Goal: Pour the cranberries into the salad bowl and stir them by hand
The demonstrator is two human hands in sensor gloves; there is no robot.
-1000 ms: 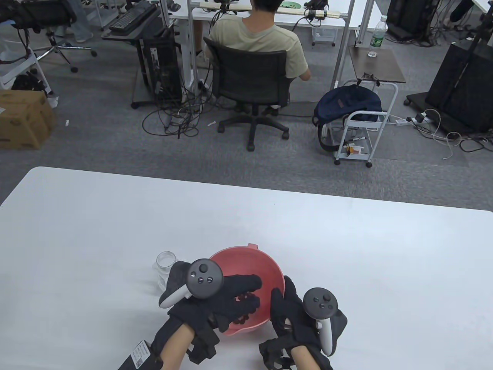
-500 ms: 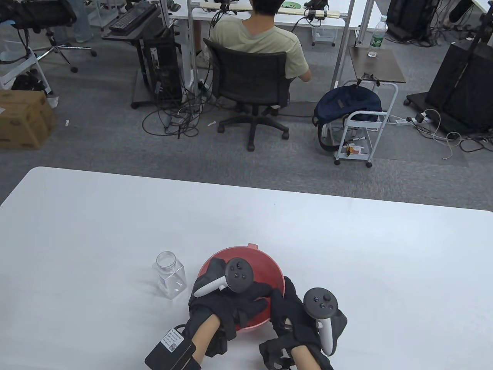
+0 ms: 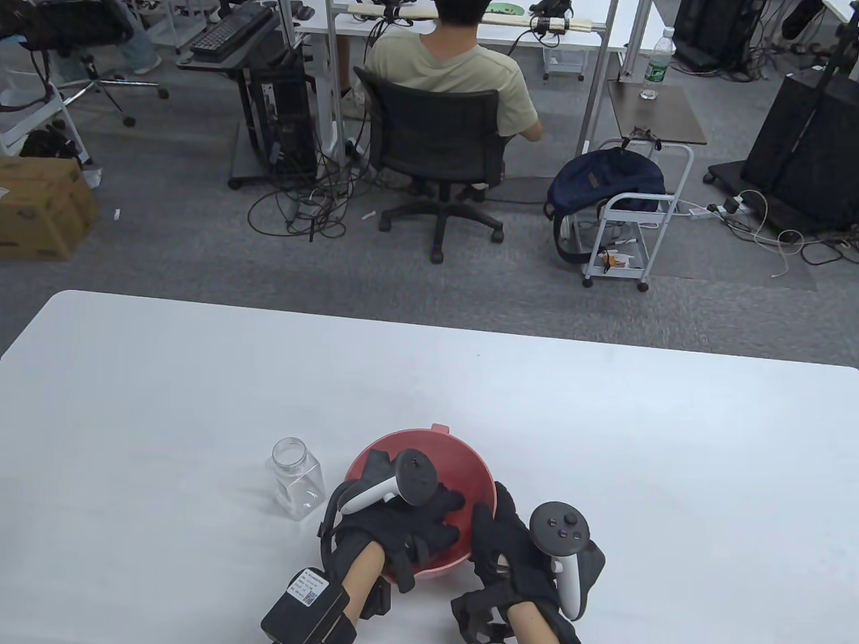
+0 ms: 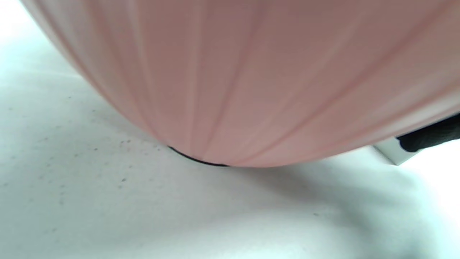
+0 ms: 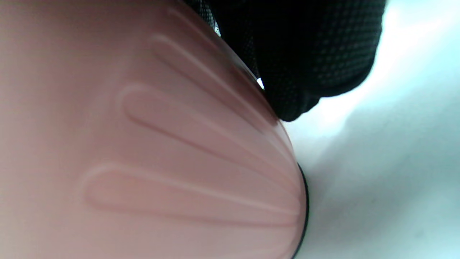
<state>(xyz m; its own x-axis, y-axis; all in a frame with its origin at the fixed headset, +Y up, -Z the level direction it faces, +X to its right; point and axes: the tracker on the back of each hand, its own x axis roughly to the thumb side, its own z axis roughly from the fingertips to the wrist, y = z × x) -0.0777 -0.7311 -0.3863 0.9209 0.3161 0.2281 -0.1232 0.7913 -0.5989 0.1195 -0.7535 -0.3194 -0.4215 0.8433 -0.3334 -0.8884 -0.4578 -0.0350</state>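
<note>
The red salad bowl (image 3: pixel 463 469) stands near the table's front edge. My left hand (image 3: pixel 436 520) reaches down into it from the near side, fingers spread loosely over the bottom, and hides the cranberries. My right hand (image 3: pixel 490 530) grips the bowl's right rim, the thumb inside and the fingers outside. The bowl's ribbed outer wall (image 4: pixel 251 72) fills the left wrist view, which shows none of that hand's fingers. In the right wrist view a gloved finger (image 5: pixel 316 64) presses against the bowl wall (image 5: pixel 143 144). The clear jar (image 3: pixel 298 479) stands upright and empty just left of the bowl.
The white table (image 3: pixel 604 436) stretches far and wide around the bowl. Beyond its far edge are grey carpet, a person seated on an office chair (image 3: pixel 436 141), and a white cart with a backpack (image 3: pixel 607 184).
My left hand moved right from beside the jar into the bowl and turned at the wrist, covering the cranberries seen earlier. The right hand, bowl and jar stayed put.
</note>
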